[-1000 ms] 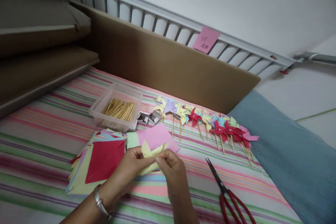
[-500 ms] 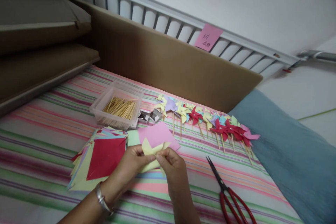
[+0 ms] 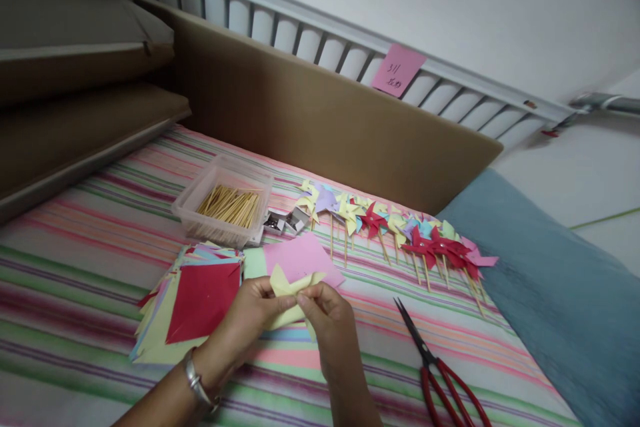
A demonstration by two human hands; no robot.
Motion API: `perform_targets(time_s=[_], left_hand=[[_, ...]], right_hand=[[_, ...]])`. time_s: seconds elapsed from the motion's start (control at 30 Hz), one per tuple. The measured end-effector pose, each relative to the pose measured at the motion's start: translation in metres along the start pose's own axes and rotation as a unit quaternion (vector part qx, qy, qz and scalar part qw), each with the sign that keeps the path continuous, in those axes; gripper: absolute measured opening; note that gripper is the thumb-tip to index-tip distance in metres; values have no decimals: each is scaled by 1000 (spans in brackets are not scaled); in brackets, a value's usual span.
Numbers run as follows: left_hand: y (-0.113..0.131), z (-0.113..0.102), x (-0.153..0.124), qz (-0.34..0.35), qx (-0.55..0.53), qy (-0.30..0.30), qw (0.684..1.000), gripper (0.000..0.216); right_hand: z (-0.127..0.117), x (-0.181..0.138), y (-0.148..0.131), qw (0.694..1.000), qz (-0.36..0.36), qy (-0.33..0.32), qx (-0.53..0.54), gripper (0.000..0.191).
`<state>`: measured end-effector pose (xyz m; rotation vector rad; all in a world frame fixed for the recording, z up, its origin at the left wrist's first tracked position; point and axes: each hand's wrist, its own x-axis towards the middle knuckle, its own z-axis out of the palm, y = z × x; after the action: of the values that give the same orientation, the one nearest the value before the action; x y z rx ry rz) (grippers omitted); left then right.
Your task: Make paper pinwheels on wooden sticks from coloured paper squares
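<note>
A pale yellow paper pinwheel (image 3: pixel 289 286), its points partly folded in, is held between my two hands. My left hand (image 3: pixel 260 305) pinches its left side with thumb and fingers. My right hand (image 3: pixel 324 309) is closed on its middle and right side, the thumb pressing near the centre; what lies under the fingertips is hidden. Beneath and behind the hands lie pink paper (image 3: pixel 295 257) and other coloured sheets. Just left of my left hand is a fanned stack of paper squares with a red square (image 3: pixel 205 300) on top.
A clear plastic box (image 3: pixel 187 213) holds thin wooden sticks (image 3: pixel 231 207). Small containers (image 3: pixel 286 221) with dark bits sit beside it. Finished pinwheels on sticks (image 3: pixel 373 220) lie in a row by the cardboard (image 3: pixel 320 113). Red-handled long-nosed pliers or scissors (image 3: pixel 426 355) lie at right. Cardboard boxes (image 3: pixel 85 120) stand left.
Almost nothing differs. Both hands keep hold of the yellow paper in the same place, and the view has shifted very slightly.
</note>
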<state>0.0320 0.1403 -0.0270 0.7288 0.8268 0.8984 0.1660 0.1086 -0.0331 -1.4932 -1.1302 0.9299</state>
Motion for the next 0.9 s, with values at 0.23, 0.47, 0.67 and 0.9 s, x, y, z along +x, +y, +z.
perform_targets(time_s=[0.23, 0.47, 0.67, 0.9], left_hand=[[2, 1, -1, -3, 11, 10, 1000, 35], [3, 2, -2, -7, 16, 11, 1000, 35], [0, 0, -1, -8, 6, 18, 1000, 34], [1, 1, 2, -5, 5, 23, 1000, 30]], right_hand=[[2, -1, -2, 1000, 5, 10, 5, 15], [3, 0, -1, 1000, 7, 8, 10, 12], [7, 0, -3, 999, 7, 16, 29, 10], [10, 2, -3, 999, -10, 35, 27, 9]])
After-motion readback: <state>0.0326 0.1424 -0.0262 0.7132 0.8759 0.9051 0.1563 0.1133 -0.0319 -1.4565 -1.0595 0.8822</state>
